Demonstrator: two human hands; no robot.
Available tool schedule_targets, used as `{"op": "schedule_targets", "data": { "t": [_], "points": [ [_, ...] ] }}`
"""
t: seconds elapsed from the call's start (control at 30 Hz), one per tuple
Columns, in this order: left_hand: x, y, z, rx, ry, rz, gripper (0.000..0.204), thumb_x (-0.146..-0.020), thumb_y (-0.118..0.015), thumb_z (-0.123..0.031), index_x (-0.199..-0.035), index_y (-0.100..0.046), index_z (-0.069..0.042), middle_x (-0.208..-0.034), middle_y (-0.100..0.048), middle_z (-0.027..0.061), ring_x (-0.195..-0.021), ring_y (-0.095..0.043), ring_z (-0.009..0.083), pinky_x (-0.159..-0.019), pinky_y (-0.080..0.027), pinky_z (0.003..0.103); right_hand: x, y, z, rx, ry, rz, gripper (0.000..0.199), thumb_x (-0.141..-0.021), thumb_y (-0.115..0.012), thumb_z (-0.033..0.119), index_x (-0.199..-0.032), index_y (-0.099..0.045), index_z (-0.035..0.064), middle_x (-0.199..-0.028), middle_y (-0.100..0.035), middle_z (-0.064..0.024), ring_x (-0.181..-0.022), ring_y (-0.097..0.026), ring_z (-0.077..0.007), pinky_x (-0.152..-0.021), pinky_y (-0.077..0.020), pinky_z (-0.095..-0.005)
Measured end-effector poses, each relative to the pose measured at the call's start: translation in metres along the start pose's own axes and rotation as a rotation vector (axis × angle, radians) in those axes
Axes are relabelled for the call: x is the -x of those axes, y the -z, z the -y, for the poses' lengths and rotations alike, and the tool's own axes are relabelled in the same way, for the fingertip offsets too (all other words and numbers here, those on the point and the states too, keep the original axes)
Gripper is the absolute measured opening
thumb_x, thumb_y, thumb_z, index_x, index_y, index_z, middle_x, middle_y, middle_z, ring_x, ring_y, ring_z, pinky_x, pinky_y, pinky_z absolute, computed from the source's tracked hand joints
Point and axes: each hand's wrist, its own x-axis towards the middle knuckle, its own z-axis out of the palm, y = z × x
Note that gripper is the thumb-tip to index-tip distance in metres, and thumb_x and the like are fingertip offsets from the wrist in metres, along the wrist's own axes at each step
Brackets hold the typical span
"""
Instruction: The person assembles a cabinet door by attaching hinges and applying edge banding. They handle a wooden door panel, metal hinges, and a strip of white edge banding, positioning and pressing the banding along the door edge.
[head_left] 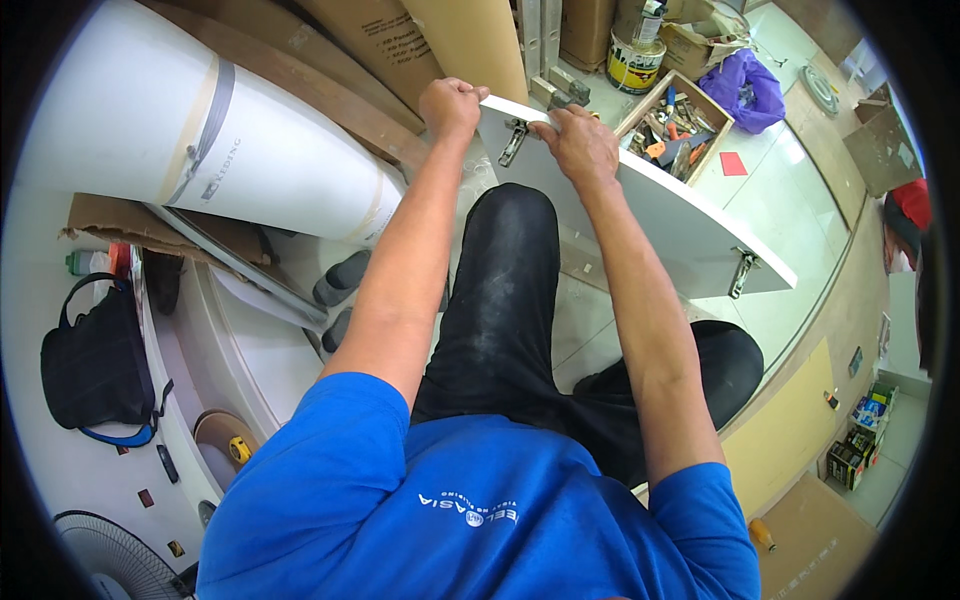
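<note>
A white cabinet door stands on its edge in front of my knees, slanting from upper middle down to the right. Two metal hinges are fixed to the face toward me: one hinge near the left end, the other hinge near the right end. My left hand is closed at the door's upper left corner, fingers curled. My right hand grips the top edge, its thumb beside the left hinge and its fingers over the far side, partly hidden.
Behind the door lies a wooden tray of hand tools, with a purple bag and a paint can close by. A large white wrapped roll leans at the left. Slippers and a black bag are also left.
</note>
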Motion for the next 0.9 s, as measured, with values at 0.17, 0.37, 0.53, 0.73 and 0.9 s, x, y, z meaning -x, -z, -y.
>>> {"op": "schedule_targets", "data": {
  "t": [0.17, 0.37, 0.53, 0.73, 0.9],
  "points": [
    [0.013, -0.015, 0.011, 0.264, 0.011, -0.176, 0.027, -0.078, -0.089, -0.018, -0.094, -0.076, -0.001, -0.078, -0.075, 0.0121, -0.07, -0.07, 0.0243, -0.068, -0.054, 0.038, 0.0, 0.002, 0.001, -0.003, 0.003, -0.01, 0.042, -0.091, -0.071, 0.05, -0.095, -0.076, 0.0084, -0.096, -0.07, -0.0095, -0.095, -0.07, -0.0337, -0.081, -0.0536, -0.0477],
    [0.03, -0.033, 0.017, 0.432, 0.115, -0.285, 0.032, -0.083, -0.087, -0.018, -0.098, -0.066, 0.002, -0.085, -0.067, 0.0107, -0.072, -0.066, 0.0246, -0.071, -0.053, 0.037, 0.002, 0.005, 0.01, 0.055, 0.008, -0.031, 0.044, -0.091, -0.071, 0.051, -0.096, -0.076, 0.0078, -0.092, -0.069, -0.01, -0.091, -0.07, -0.0341, -0.076, -0.0536, -0.0465],
    [0.037, -0.049, 0.022, 0.566, 0.044, -0.388, 0.028, -0.084, -0.085, -0.014, -0.093, -0.062, 0.0, -0.095, -0.059, 0.0123, -0.076, -0.06, 0.0251, -0.07, -0.052, 0.039, 0.004, 0.0, 0.014, 0.082, -0.019, -0.035, 0.047, -0.091, -0.071, 0.054, -0.108, -0.078, 0.0108, -0.094, -0.07, -0.0089, -0.086, -0.07, -0.0349, -0.076, -0.0531, -0.0459],
    [0.036, -0.047, 0.027, 0.562, -0.026, -0.405, 0.026, -0.087, -0.082, -0.015, -0.094, -0.061, -0.001, -0.094, -0.06, 0.0118, -0.08, -0.062, 0.0251, -0.073, -0.052, 0.04, 0.004, 0.001, 0.022, 0.106, -0.023, -0.052, 0.047, -0.091, -0.072, 0.053, -0.11, -0.078, 0.0112, -0.097, -0.071, -0.0078, -0.09, -0.07, -0.0338, -0.078, -0.0532, -0.0439],
    [0.035, -0.054, 0.032, 0.453, -0.089, -0.423, 0.022, -0.088, -0.077, -0.014, -0.094, -0.06, -0.001, -0.096, -0.059, 0.0152, -0.089, -0.061, 0.0343, -0.081, -0.049, 0.046, 0.002, -0.005, 0.019, 0.077, -0.025, -0.036, 0.042, -0.089, -0.075, 0.049, -0.108, -0.078, 0.012, -0.095, -0.07, -0.0083, -0.088, -0.07, -0.0322, -0.077, -0.053, -0.0442]
  ]
}}
